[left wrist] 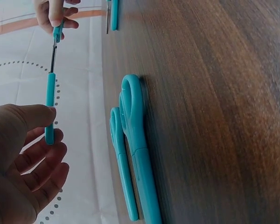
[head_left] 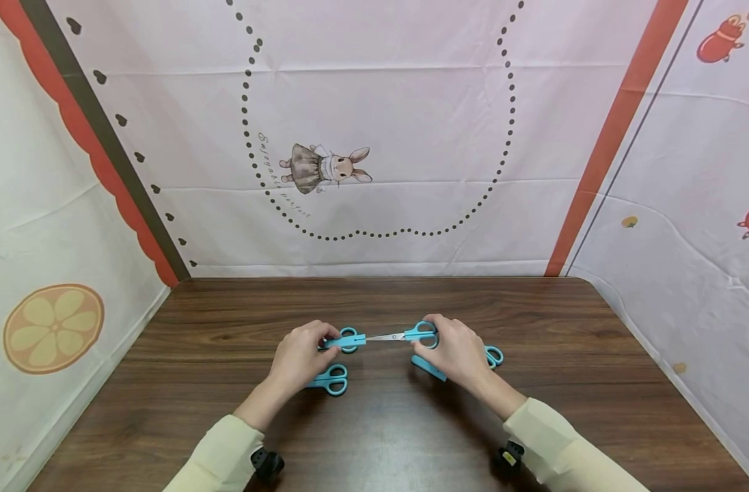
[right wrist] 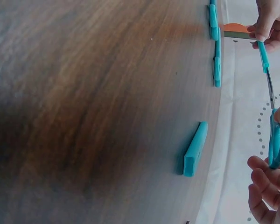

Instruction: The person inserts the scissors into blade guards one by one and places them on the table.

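Note:
My left hand (head_left: 298,357) pinches a turquoise blade cover (left wrist: 50,95) between thumb and fingertips. Turquoise-handled scissors (head_left: 418,334) are held by their finger loops in my right hand (head_left: 462,353). Their bare metal blades point left, and the tips meet the open end of the cover. In the left wrist view both things are raised above the wooden table. Beneath my left hand lie two pairs of covered scissors, a nearer pair (head_left: 334,380) and a farther one (head_left: 348,331). Below my right hand rests a loose turquoise cover (head_left: 428,368).
Another pair of turquoise scissors (head_left: 494,355) lies just right of my right hand, partly hidden by it. The dark wooden table (head_left: 374,437) ends at a printed cloth (head_left: 387,137) behind, with more cloth at both sides.

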The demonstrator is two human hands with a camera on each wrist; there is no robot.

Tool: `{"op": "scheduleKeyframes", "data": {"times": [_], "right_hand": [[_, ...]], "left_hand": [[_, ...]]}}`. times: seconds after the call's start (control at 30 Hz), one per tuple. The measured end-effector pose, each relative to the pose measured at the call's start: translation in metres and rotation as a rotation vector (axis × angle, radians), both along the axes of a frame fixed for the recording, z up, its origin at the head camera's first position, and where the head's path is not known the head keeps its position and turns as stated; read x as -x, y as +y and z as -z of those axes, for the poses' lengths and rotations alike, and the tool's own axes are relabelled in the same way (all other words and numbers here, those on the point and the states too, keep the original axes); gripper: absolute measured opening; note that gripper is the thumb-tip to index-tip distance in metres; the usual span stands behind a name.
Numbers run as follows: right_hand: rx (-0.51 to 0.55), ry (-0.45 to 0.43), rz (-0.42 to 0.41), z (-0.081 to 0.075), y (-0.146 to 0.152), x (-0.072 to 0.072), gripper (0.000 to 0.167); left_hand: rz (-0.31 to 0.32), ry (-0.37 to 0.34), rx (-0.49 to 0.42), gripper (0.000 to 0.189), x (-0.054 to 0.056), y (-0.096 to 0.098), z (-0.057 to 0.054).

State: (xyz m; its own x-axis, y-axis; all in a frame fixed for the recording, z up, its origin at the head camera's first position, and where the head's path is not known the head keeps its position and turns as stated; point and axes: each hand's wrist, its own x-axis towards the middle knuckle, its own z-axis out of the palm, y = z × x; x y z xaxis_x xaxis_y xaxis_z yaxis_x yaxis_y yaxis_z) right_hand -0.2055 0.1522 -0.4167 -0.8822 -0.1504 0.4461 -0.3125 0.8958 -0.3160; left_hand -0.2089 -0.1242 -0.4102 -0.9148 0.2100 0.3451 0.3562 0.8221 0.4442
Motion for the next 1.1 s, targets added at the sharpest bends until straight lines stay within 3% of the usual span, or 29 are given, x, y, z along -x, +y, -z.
{"op": "scheduleKeyframes", "data": {"times": [0.7,1.1], "right_hand": [[-0.004,0.007,-0.022,0.003,-0.007,-0.001,0.044],[-0.044,0.078,-0.044,0.005,-0.012,0.001,0.045]], "left_hand": [[0.023,-0.008,0.001,0.013,-0.002,0.004,-0.001],[0.038,-0.008,-0.001,0.013,-0.002,0.008,0.000]]}}
